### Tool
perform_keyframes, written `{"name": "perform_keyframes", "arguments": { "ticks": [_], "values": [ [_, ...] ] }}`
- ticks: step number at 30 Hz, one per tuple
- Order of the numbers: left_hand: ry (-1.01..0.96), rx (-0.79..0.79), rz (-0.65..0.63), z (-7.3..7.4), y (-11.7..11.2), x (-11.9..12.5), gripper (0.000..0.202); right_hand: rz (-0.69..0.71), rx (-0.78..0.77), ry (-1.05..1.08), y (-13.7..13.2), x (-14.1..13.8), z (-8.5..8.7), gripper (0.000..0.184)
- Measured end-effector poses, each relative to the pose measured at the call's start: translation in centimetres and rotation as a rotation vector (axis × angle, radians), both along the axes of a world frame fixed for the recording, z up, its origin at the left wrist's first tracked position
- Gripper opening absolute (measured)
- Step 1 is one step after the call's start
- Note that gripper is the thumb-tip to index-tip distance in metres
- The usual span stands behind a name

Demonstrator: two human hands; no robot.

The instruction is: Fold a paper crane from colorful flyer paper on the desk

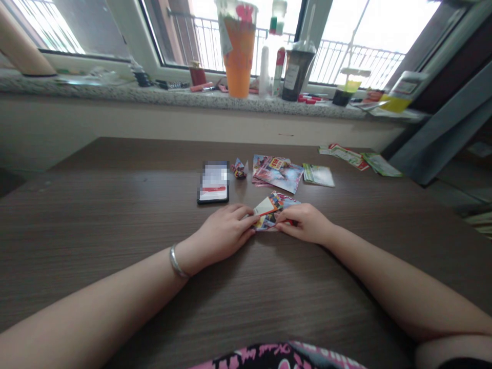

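Observation:
A colourful printed sheet of paper (269,218) lies on the table in front of me, with a flap folded over that shows a white and orange side. My left hand (226,230) holds its left edge, fingers closed and pressing it down. At the right edge, my right hand (305,224) pinches the sheet between thumb and fingers. Just beyond lies a small pile of printed sheets (282,174). A small folded paper piece (240,169) stands left of that pile, and a phone (213,183) with a lit screen is beside it.
A green and white packet (319,176) lies right of the pile, and several coloured strips (349,156) are near the table's far right. On the windowsill (172,97) stand a tall orange cup (239,56), a dark drink cup (297,72), bottles and pens.

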State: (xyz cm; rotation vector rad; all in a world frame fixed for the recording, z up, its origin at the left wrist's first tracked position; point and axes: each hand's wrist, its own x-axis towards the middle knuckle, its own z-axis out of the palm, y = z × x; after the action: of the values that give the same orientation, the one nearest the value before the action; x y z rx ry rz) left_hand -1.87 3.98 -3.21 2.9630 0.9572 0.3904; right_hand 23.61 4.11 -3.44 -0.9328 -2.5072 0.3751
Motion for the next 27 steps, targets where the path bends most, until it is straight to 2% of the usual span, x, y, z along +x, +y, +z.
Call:
{"name": "perform_keyframes", "arguments": {
  "ticks": [8, 22, 27],
  "values": [
    [-0.008, -0.011, -0.034, -0.6, 0.2, -0.2, 0.037, -0.169, -0.14, 0.049, 0.1, -0.2, -0.3, 0.022],
    [0.116, -0.165, -0.025, -0.5, 0.0, -0.5, 0.07, -0.405, -0.228, 0.037, 1.2, 0.3, -0.5, 0.021],
    [0.125, -0.156, -0.079, -0.6, 0.0, -0.6, 0.07, -0.45, -0.233, -0.018, 1.4, 0.3, -0.5, 0.02]
  ]
}}
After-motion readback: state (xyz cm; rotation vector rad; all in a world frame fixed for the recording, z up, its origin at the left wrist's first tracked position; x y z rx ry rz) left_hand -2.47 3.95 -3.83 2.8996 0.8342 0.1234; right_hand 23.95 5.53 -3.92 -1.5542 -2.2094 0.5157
